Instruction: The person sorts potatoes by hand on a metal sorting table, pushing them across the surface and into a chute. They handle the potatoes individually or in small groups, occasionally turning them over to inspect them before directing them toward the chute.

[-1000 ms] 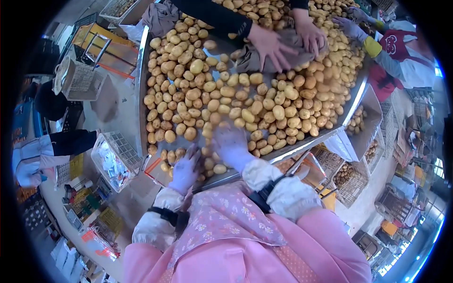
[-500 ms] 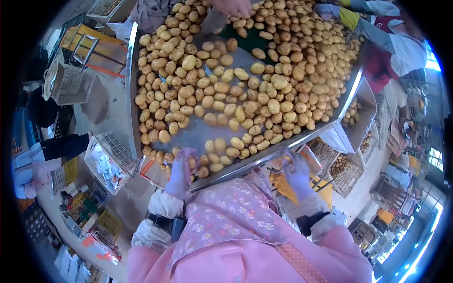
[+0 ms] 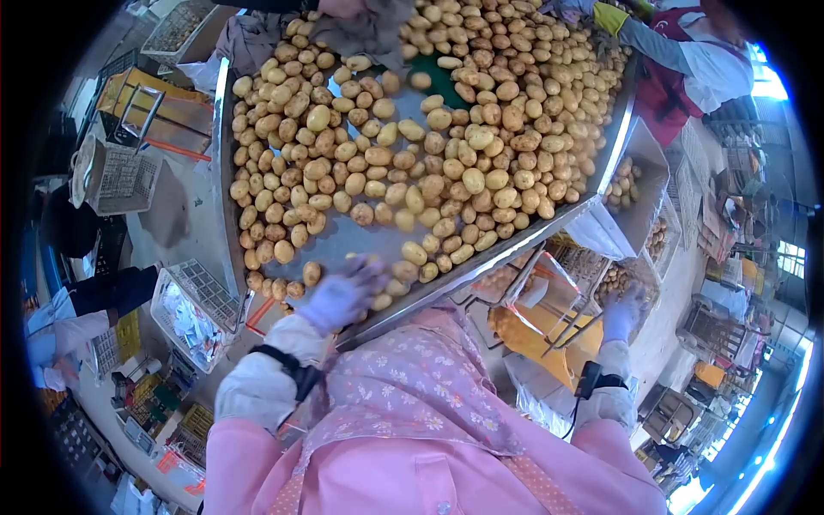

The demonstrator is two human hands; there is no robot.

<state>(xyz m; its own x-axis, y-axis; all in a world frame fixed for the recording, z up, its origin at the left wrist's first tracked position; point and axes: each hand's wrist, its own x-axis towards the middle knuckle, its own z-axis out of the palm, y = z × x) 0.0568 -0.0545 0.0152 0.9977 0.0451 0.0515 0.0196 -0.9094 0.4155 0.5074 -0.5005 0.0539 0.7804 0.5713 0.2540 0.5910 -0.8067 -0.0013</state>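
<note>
Potatoes [image 3: 506,163]: spread over the metal table [image 3: 348,240], heaped most thickly along its right edge and toward the far right corner, more loosely toward the left edge; a small group sits at the near left corner.
Left hand [image 3: 348,293]: in a pale purple glove, over the near edge of the table toward its left end; open, fingers stretched out and spread, slightly blurred. Potatoes lie just beside it on both sides; whether it touches any is unclear.
Right hand [image 3: 622,316]: also gloved, off the table, beyond the near edge and below the near right corner, at a crate [image 3: 584,256] with potatoes in it. Its finger position and any grip cannot be told.
Far edge: a co-worker's hand [image 3: 342,7], partly cut off, at a grey cloth [image 3: 365,36] that lies over some potatoes; a second grey cloth [image 3: 247,41] lies at the far left corner.
Far right corner: another person's sleeve [image 3: 657,47] with a yellow cuff [image 3: 610,17] reaches over the potatoes.
Green patch [image 3: 439,84]: shows between potatoes toward the far edge.
Floor, left: a pale crate [image 3: 219,287] holding white scraps stands near the left edge.
</note>
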